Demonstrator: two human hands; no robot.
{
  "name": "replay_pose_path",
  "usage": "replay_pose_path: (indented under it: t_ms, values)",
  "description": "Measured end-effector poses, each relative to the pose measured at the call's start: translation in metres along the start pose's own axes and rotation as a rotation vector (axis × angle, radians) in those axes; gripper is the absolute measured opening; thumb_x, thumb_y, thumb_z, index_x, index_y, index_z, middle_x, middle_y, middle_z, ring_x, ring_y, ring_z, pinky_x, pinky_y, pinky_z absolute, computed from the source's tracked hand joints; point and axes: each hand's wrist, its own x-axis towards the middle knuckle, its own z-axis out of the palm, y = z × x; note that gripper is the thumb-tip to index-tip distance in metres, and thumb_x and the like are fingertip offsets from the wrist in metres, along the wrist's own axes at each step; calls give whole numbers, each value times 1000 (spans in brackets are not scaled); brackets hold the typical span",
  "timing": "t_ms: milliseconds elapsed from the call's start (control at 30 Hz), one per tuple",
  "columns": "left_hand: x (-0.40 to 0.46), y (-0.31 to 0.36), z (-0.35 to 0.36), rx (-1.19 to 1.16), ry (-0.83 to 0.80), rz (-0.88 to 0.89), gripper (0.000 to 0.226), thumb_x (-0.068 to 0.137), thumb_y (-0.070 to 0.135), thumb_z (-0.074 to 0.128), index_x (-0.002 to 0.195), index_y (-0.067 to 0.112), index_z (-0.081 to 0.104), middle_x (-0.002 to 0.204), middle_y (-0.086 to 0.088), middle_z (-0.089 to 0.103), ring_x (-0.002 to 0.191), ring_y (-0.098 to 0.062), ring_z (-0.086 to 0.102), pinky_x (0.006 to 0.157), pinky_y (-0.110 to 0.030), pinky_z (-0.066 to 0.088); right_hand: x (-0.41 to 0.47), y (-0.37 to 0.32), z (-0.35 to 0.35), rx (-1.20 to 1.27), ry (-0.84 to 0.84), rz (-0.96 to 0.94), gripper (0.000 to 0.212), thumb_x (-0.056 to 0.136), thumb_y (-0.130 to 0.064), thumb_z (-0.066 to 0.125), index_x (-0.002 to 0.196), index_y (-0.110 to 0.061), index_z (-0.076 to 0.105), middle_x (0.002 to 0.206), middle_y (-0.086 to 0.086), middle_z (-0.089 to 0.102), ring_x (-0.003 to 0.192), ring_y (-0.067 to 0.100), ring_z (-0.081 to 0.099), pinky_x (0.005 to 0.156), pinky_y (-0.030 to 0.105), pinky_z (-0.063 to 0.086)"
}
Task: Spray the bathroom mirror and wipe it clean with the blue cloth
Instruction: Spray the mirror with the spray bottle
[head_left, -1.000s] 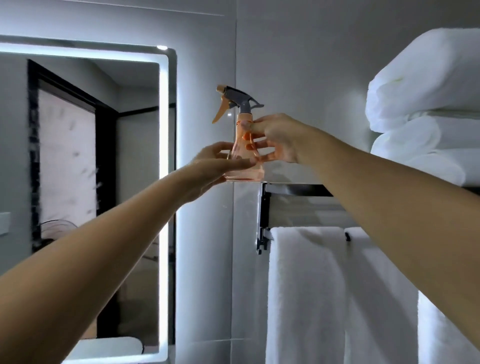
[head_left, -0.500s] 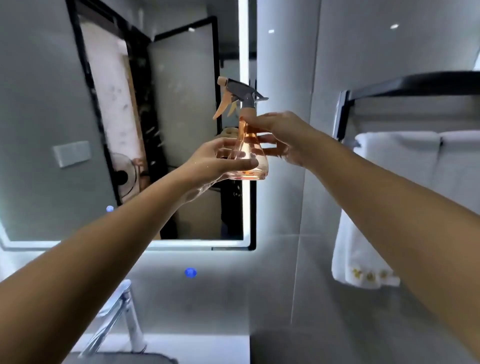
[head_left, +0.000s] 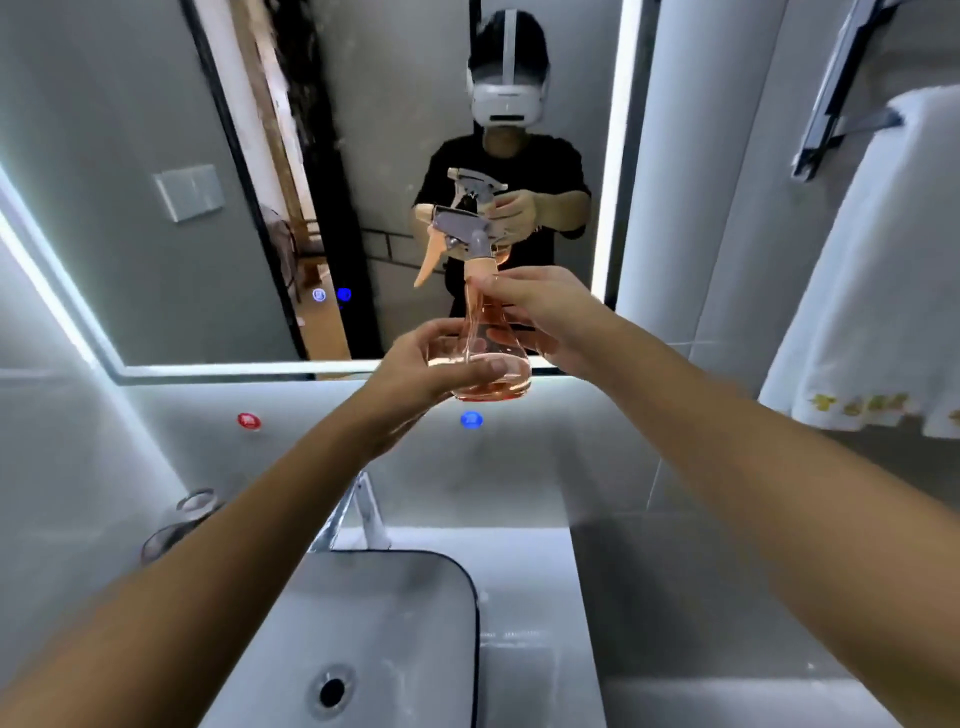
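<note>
A clear pink spray bottle (head_left: 480, 332) with a grey head and a peach trigger is held upright in front of the lit bathroom mirror (head_left: 363, 156), nozzle pointing left. My left hand (head_left: 421, 366) cups its wide base, thumb across the front. My right hand (head_left: 540, 319) grips the bottle's neck and right side. The mirror reflects a person holding the same bottle. No blue cloth is in view.
A white sink basin (head_left: 395, 639) with a chrome tap (head_left: 353, 519) lies below my arms. A white towel (head_left: 883, 291) hangs on a rail at the right. A glass tumbler (head_left: 182, 519) stands left of the tap. Red and blue touch lights glow on the wall under the mirror.
The view has swung down and left from the towel rack to the mirror and sink. Both hands kept hold of the bottle, which moved with them in front of the mirror.
</note>
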Motion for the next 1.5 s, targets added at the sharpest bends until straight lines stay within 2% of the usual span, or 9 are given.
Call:
replay_pose_path:
  t_ms: [267, 367, 500, 767, 967, 1067, 1200, 1433, 1500]
  values:
    - [-43, -59, -28, 27, 4, -120, 66, 60, 28, 87, 120, 20, 61, 117, -2, 68, 107, -22, 66, 95, -42, 53, -18, 61, 52, 15, 3, 95, 16, 90, -23, 66, 100, -10, 68, 89, 7, 65, 78, 15, 61, 62, 20, 53]
    - [-56, -77, -28, 16, -8, -150, 55, 68, 17, 86, 116, 22, 61, 117, -1, 67, 106, -19, 67, 92, -38, 55, -26, 79, 60, 38, 1, 126, 18, 90, -22, 67, 102, -9, 69, 87, 7, 65, 76, 15, 61, 67, 22, 54]
    - [-72, -99, -23, 12, -17, -207, 58, 69, 16, 85, 120, 24, 57, 117, 5, 66, 106, -12, 66, 89, -33, 56, -34, 108, 65, 36, 14, 166, 17, 89, -21, 68, 102, -10, 69, 91, 10, 68, 80, 19, 64, 79, 33, 57]
    - [-96, -134, -7, -51, 11, -288, 64, 70, 10, 85, 127, 20, 56, 118, 4, 66, 110, -8, 64, 87, -28, 56, -44, 156, 69, 69, 21, 220, 23, 88, -20, 70, 107, -8, 71, 88, 4, 71, 80, 20, 67, 73, 28, 56]
    - [-103, -148, -3, -58, -3, -323, 64, 69, 17, 86, 125, 24, 56, 117, 5, 67, 108, -10, 65, 88, -30, 55, -50, 172, 67, 54, 0, 234, 19, 90, -19, 66, 104, -7, 71, 89, 9, 69, 82, 23, 67, 84, 36, 57]
    - [-100, -152, -9, -159, 95, -335, 54, 75, 35, 79, 122, 18, 59, 115, -1, 70, 107, -18, 67, 91, -32, 54, -52, 177, 65, 73, -19, 246, 19, 91, -17, 66, 106, -8, 71, 92, 8, 70, 84, 21, 67, 84, 34, 56]
    - [-83, -139, -23, -365, 323, -308, 36, 95, 29, 55, 123, 6, 58, 115, -9, 69, 108, -21, 67, 90, -25, 55, -53, 182, 63, 14, -37, 268, 19, 92, -18, 64, 109, -13, 71, 102, 9, 71, 93, 25, 67, 91, 38, 56]
    - [-56, -121, -29, -233, 406, -199, 32, 96, 25, 56, 124, 12, 62, 108, 0, 72, 101, -15, 69, 92, -24, 53, -54, 187, 65, -23, -62, 330, 21, 93, -16, 62, 112, -12, 68, 109, 11, 70, 101, 30, 65, 95, 39, 54]
    - [-52, -121, -28, -231, 402, -191, 28, 95, 21, 56, 121, 12, 63, 104, 3, 73, 96, -12, 70, 86, -19, 54, -53, 189, 63, -5, -57, 345, 20, 92, -15, 63, 111, -12, 69, 108, 13, 70, 99, 30, 65, 96, 41, 53]
